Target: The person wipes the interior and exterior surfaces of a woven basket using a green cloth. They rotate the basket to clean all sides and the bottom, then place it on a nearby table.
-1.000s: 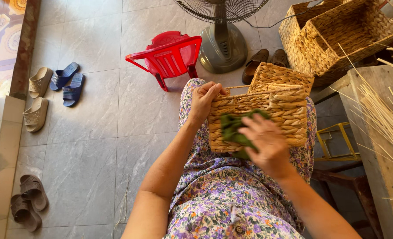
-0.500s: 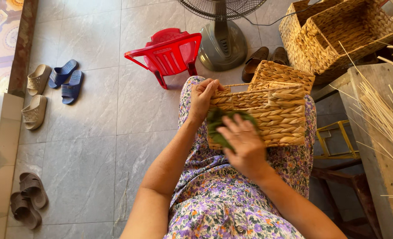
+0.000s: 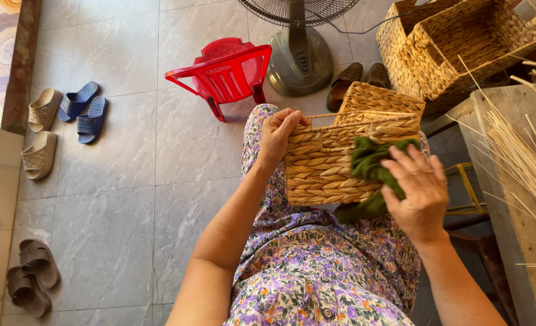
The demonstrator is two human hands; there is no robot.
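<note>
A woven straw basket (image 3: 331,162) rests on my lap, over a floral dress. My left hand (image 3: 278,134) grips the basket's top left rim. My right hand (image 3: 417,190) presses a dark green cloth (image 3: 370,166) against the basket's near side, towards its right end. Part of the cloth hangs below my palm.
A red plastic chair (image 3: 225,72) and a standing fan's base (image 3: 298,60) sit ahead on the grey tile floor. Larger woven baskets (image 3: 461,42) stand at the top right above a wooden bench with straw stalks (image 3: 521,157). Several sandals (image 3: 68,115) lie at the left.
My right hand has slid the green cloth from the basket's left-middle over to its right side. My left hand keeps its hold on the rim.
</note>
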